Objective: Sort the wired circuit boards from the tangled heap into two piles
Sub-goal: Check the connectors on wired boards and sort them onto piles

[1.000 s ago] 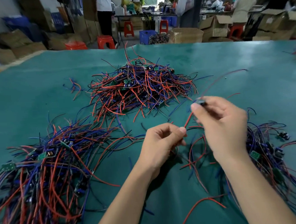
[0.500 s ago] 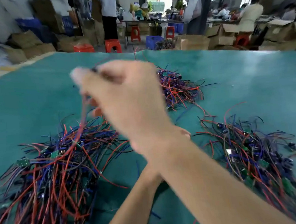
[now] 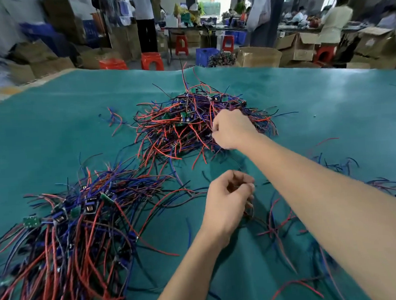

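Note:
The tangled heap (image 3: 181, 127) of red and blue wired circuit boards lies at the middle of the green table (image 3: 52, 126). My right hand (image 3: 231, 130) reaches into the heap's right side, its fingers curled round a few wires there. My left hand (image 3: 228, 201) hovers nearer to me over loose wires, fingers loosely curled, with nothing visibly in it. A large sorted pile (image 3: 65, 232) spreads at the near left. A second pile (image 3: 289, 220) lies at the near right, mostly hidden by my right forearm.
A few stray wires (image 3: 115, 119) lie left of the heap. Beyond the table's far edge stand cardboard boxes (image 3: 258, 57), red stools (image 3: 152, 61), a blue crate (image 3: 206, 55) and several people at benches.
My right hand swung a wired board across to the left pile, let it go, then reached forward into the middle heap. My left hand no longer pinches the red wire.

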### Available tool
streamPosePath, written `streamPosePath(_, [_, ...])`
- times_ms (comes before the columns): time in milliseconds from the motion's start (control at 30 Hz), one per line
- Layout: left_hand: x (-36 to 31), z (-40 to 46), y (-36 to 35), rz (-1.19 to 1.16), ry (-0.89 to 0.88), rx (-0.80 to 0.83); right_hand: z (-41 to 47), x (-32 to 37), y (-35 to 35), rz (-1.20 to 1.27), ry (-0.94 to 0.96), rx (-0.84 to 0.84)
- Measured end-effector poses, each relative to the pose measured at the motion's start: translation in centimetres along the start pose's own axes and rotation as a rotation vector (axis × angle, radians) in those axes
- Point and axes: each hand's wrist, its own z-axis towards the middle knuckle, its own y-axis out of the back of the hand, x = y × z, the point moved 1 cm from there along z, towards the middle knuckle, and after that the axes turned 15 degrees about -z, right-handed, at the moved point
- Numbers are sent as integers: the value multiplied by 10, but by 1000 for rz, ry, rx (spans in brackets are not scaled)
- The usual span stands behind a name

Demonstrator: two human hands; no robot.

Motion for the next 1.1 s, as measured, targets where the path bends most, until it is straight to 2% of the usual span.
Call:
streamPosePath(200, [-4,-1,-3,-114,17,-12,-8,-26,-1,317,-74,-144])
streamPosePath(333, [-3,2,-2,-165,16,-67,-33,-45,5,517,-98,-196])
streamPosePath(433, [-3,4,-1,-291,45,-109,-69,-56,8,685,-81,-192])
streamPosePath(567, [-3,6,0,-388,87,-124,-129,-65,4,864,84,-33])
streamPosePath(667, [-3,5,1,-281,78,-100,-154,-65,-6,947,187,179])
streamPosePath(833, [-4,0,0,-153,74,-39,-163,-65,-20,1012,216,417])
streamPosePath(900, [-4,0,-1,-100,62,-20,-161,-66,-25,1035,128,338])
streamPosePath(1000, [-2,0,-1,-21,27,15,-151,-76,-35,994,-138,-20])
streamPosePath(1100, [3,-5,-6,255,-105,163,-147,-80,-45,1019,-261,-169])
